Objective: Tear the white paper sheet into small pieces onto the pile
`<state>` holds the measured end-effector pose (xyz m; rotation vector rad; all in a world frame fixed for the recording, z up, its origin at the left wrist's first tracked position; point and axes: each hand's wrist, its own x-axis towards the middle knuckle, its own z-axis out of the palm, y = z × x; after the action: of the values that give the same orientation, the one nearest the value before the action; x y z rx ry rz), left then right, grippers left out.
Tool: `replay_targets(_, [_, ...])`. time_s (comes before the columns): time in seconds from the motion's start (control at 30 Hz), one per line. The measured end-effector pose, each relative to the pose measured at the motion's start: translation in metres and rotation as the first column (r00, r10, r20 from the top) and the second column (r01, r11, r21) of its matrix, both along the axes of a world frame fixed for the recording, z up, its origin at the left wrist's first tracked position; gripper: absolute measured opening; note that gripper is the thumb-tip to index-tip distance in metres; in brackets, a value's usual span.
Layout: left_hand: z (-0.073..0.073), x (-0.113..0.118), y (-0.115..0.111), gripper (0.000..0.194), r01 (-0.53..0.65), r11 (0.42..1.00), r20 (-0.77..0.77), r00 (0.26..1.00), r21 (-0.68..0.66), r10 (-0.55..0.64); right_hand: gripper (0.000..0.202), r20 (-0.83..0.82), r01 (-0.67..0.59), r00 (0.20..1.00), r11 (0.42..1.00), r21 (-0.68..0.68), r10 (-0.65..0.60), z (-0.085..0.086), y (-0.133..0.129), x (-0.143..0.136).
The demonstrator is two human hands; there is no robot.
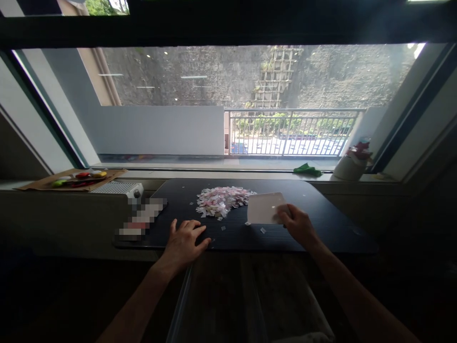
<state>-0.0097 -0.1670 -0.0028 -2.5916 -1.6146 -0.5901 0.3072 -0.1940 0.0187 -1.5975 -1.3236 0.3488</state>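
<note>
A heap of small white and pinkish paper scraps (221, 200) lies on the dark tabletop (314, 228). In my right hand (295, 221) is a flat, white rectangular scraper (262, 208), gripped at its right side and tilted up just right of the heap. Whether it has a handle is hidden by my fingers. My left hand (185, 238) rests at the front edge of the table, fingers spread, nearer to me than the heap and holding nothing. A few loose scraps (263, 230) are scattered between my hands and the pile.
A blurred-out object (143, 221) lies on the table's left end. Beyond it are a white slatted appliance (119, 189) and a cardboard sheet (39, 182) with colourful items. On the windowsill sit a green cloth (307, 169) and a white pot (350, 167). Below the front edge appears a see-through container (182, 300).
</note>
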Motion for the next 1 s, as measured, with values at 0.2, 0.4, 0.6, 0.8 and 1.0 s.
replay_targets(0.2, [0.002,0.001,-0.003,0.034,-0.017,0.999,-0.003,1.0,-0.029,0.017,0.023,0.169,0.118,0.979,0.993,-0.008,-0.115,0.013,-0.024,0.028])
replay_targets(0.4, [0.001,0.001,-0.002,0.035,-0.025,0.999,-0.01,1.0,-0.03,0.025,0.026,0.166,0.135,0.977,0.991,-0.01,-0.132,0.02,-0.031,0.034])
replay_targets(0.6, [0.001,-0.001,-0.002,0.035,-0.034,0.999,-0.023,0.999,-0.037,0.033,0.025,0.182,0.051,0.982,0.997,-0.049,-0.042,0.015,-0.03,0.028])
replay_targets(0.8, [0.015,0.024,-0.01,0.026,0.066,0.996,-0.008,0.998,0.064,-0.065,0.025,0.15,0.081,0.986,0.997,-0.019,-0.077,0.018,-0.03,0.022])
replay_targets(1.0, [0.037,0.084,-0.026,0.027,0.384,0.923,-0.025,0.923,-0.036,-0.385,0.022,0.231,0.046,0.972,0.998,-0.033,-0.037,0.014,-0.026,0.011])
